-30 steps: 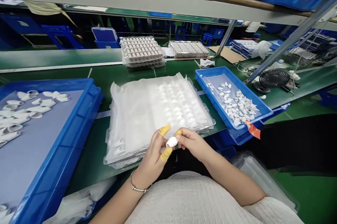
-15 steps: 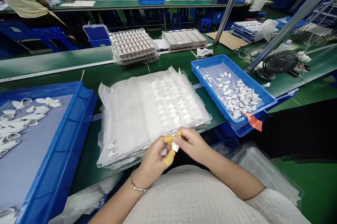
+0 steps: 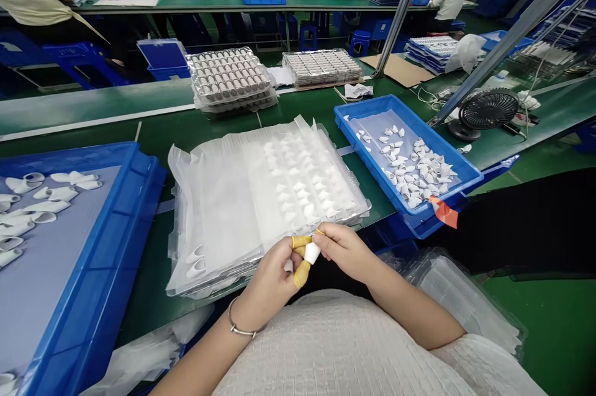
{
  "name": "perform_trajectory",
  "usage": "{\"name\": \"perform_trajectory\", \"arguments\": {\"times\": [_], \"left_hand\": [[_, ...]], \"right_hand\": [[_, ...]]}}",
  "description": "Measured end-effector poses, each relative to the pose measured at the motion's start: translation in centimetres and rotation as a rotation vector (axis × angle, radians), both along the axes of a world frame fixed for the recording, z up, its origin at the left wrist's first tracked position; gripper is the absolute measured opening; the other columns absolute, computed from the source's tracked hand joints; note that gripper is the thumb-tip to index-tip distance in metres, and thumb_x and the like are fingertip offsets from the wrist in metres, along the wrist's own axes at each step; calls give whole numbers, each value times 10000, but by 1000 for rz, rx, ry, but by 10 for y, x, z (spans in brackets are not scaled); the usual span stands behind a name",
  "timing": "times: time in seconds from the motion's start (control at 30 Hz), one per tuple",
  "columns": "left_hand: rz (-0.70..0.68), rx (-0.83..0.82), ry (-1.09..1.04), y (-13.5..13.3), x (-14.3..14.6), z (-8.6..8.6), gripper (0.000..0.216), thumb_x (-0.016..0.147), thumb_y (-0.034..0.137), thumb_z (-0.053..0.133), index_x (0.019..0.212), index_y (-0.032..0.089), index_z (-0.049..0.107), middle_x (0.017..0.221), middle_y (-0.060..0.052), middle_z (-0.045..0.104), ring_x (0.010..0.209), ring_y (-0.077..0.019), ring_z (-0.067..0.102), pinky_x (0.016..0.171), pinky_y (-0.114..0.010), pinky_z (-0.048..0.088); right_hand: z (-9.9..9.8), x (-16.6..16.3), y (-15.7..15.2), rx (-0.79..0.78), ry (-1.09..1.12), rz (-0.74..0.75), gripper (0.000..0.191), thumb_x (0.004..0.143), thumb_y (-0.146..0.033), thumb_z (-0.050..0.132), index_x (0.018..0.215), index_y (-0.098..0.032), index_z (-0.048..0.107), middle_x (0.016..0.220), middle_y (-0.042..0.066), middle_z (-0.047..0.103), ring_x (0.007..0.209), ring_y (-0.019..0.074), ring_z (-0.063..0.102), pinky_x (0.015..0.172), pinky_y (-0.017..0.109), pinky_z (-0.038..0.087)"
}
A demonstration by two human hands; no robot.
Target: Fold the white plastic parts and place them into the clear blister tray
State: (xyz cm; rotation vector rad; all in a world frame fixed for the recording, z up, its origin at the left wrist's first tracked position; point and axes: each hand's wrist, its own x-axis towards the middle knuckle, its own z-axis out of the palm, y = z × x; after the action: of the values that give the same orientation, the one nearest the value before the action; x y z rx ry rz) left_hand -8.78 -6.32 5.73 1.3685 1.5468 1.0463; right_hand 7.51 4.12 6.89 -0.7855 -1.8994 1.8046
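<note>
My left hand [image 3: 272,281] and my right hand [image 3: 343,249] meet just in front of my body, at the near edge of the table. Both pinch a small white plastic part [image 3: 311,252] between fingertips that wear yellow finger cots. A silver bracelet [image 3: 242,329] circles my left wrist. Right behind the hands lies a stack of clear blister trays [image 3: 261,197] under a translucent sheet, with white parts in the pockets.
A large blue bin [image 3: 125,247] with white parts stands at the left. A smaller blue bin [image 3: 419,210] of small white pieces sits at the right. Filled trays [image 3: 230,79] and a black fan [image 3: 487,112] stand farther back. A slanted metal post [image 3: 507,42] crosses the right.
The view has tilted down and shifted slightly. My hands have closed together round the white part, which now stands more upright between the fingertips.
</note>
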Motion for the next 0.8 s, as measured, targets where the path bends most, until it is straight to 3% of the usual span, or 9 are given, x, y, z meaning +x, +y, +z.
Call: {"name": "perform_trajectory", "arguments": {"times": [0.1,0.2,0.27,0.37,0.5,0.67,0.8], "left_hand": [[33,-89,-250,1,-2,3,292,899,286,533,1180,220,493,875,0,549,696,-122,523,661,-268,464],[-74,-191,-494,2,-6,3,235,937,371,487,1092,198,525,741,19,533,604,-110,491,572,-240,426],[-103,-194,-585,3,-8,2,212,936,383,498,997,186,548,724,21,540,562,-89,466,549,-227,402],[-63,-147,-622,4,-9,0,244,892,396,582,1014,187,555,809,17,550,544,-64,442,527,-215,381],[-11,-98,-454,5,-7,2,230,859,340,628,1017,182,572,815,10,555,645,-97,482,602,-232,415],[-59,2,15,2,-4,6,160,886,274,553,1019,186,560,821,-10,596,719,-144,546,673,-281,448],[-48,129,262,-1,-3,5,61,874,236,506,891,187,537,715,5,559,641,-150,522,618,-285,443]], "right_hand": [[-3,-2,-1,-31,77,2,337,939,-422,525,714,-173,554,633,-20,541,597,105,500,588,241,393],[-9,-2,0,-30,134,25,277,940,-396,531,802,-172,620,719,10,606,658,125,553,612,253,428],[-12,-1,1,58,146,35,246,935,-365,548,808,-175,641,751,16,597,701,133,558,650,263,436],[-14,0,2,189,154,26,195,924,-324,571,819,-186,660,790,16,559,758,139,540,708,276,425],[-12,-2,0,190,106,22,178,885,-354,620,818,-190,607,765,0,511,717,138,495,654,271,396],[-5,-8,-8,298,-95,-96,493,707,-438,784,641,-199,357,673,-46,376,619,113,354,566,258,278],[-4,-12,-11,258,-129,-88,396,885,-420,583,648,-199,356,638,-43,367,597,113,349,558,266,269]]}}
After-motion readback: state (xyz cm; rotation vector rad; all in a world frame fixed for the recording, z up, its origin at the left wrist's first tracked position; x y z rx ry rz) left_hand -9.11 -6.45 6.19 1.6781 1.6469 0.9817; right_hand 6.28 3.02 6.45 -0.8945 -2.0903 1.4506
